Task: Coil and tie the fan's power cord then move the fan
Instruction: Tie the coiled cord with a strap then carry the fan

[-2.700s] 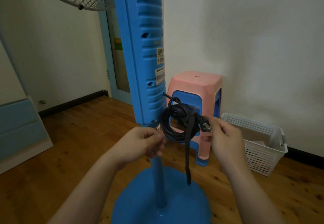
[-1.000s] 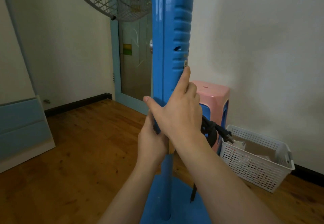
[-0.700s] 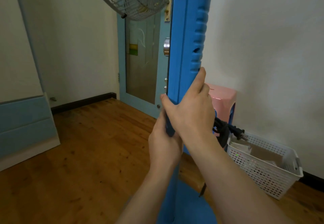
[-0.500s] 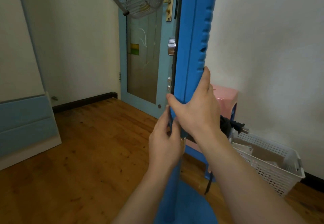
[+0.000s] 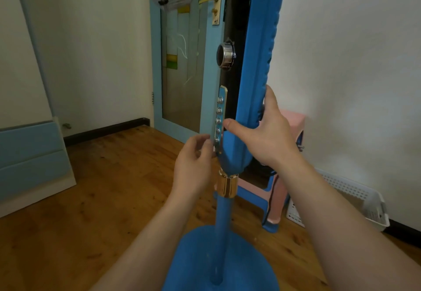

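The blue pedestal fan stands right in front of me, its column (image 5: 250, 67) rising from a round base (image 5: 218, 265), with a gold collar (image 5: 226, 186) on the pole. The control side, with a dial (image 5: 224, 56) and a strip of buttons (image 5: 219, 120), faces me. My right hand (image 5: 266, 136) holds the column low down, thumb across the front and fingers round the back. My left hand (image 5: 193, 161) is beside the column, loosely curled fingertips at the button strip's lower edge. The coiled black cord (image 5: 267, 172) hangs behind my right wrist, mostly hidden.
A pink and blue plastic stool (image 5: 293, 120) stands just behind the fan by the right wall. A white basket (image 5: 355, 197) sits on the floor to its right. A light blue door (image 5: 182, 74) is behind. A blue and white cabinet (image 5: 29, 161) stands at the left.
My hands left the cord bundle and took the fan's column. The column has since turned, bringing its dial and buttons to face me. My left hand has loosened from the column.
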Available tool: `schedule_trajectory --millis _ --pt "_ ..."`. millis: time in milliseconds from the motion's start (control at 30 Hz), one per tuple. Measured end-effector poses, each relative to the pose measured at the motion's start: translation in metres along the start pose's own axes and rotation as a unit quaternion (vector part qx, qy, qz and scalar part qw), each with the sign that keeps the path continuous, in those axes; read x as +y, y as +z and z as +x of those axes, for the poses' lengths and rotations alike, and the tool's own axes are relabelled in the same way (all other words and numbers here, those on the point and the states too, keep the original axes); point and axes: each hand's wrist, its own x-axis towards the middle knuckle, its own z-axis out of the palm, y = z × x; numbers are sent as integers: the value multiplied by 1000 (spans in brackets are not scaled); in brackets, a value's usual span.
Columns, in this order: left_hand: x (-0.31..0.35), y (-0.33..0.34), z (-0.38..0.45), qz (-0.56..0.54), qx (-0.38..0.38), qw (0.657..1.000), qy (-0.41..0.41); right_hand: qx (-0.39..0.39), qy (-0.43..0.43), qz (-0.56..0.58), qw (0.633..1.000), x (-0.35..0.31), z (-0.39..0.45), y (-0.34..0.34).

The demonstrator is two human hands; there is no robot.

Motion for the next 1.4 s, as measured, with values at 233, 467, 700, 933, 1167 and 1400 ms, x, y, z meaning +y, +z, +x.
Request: schedule_trajectory --millis 233,467,700,933,1167,1400 --pt "12 5 22 3 -103 994 -44 -20 -15 9 1000 0 -3 -11" --pt "14 8 37 -20 -153 986 -68 -44 -1 7 999 7 -1 -22" --pt "15 12 41 -2 -170 985 -40 -78 13 25 997 13 1 -32" --pt "23 14 40 7 -194 979 -55 -122 19 52 991 15 4 -43" --pt "23 17 45 3 -209 976 -69 -126 19 67 989 20 4 -48" --pt "17 32 45 -77 -234 966 -75 -138 34 97 985 24 6 -47"
